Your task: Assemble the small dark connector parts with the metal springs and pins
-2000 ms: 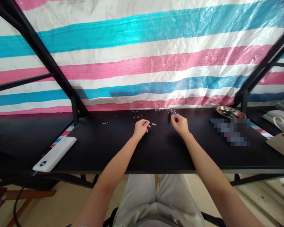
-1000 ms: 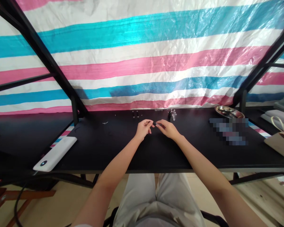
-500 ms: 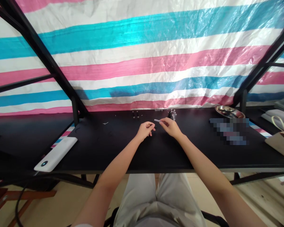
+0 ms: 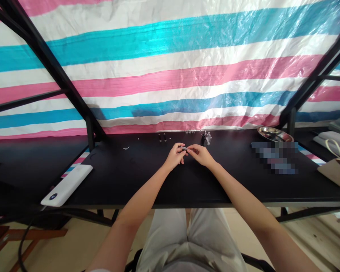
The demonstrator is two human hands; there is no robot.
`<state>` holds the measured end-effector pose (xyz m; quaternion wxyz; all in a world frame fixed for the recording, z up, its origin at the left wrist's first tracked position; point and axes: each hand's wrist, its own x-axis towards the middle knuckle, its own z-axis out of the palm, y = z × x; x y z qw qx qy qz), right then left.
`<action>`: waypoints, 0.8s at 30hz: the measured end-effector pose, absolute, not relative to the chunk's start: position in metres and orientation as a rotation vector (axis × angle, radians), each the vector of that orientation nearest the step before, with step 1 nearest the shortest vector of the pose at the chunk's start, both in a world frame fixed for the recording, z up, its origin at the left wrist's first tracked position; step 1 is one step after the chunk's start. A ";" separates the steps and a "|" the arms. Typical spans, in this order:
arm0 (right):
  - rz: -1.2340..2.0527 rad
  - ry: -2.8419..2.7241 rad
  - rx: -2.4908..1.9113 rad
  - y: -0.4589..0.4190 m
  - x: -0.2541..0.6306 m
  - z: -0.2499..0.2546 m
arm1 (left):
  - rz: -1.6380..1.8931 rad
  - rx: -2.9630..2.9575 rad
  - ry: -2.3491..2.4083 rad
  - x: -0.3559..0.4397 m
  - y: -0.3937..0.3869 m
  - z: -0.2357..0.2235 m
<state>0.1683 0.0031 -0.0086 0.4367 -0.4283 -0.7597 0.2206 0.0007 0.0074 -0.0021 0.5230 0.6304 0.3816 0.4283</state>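
Note:
My left hand and my right hand meet above the middle of the black table. Between their fingertips lies a small, slim grey tube. Fingers of both hands pinch it, the left at its left end and the right at its right end. Whether the left fingers also keep a dark piece is hidden. Just beyond the right hand is a small cluster of clear and black pieces. Two short black parts with pale ends stand side by side past the left hand.
Small metallic pieces form a row at the table's back edge. A thin white scrap lies left. A shiny metal dish and a blurred-out item are at right, with a beige bag beyond. A white power bank sits left.
My right hand has moved slightly left, bringing the tube to my left fingers. The hands, apart earlier, now meet at the tube, and my left hand has shifted up a little.

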 end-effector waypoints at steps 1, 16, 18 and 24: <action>0.553 -1.894 -1.071 0.003 0.168 -0.008 | 1.023 1.495 0.905 0.000 0.007 -0.002; 0.559 -2.012 -0.975 0.011 0.174 -0.014 | 1.103 1.649 0.948 -0.003 0.010 -0.008; 0.579 -2.014 -0.981 0.010 0.172 -0.014 | 1.084 1.682 0.941 -0.003 0.010 -0.008; 0.720 -1.982 -1.048 0.005 0.169 -0.013 | 1.037 1.770 0.968 -0.004 0.006 -0.003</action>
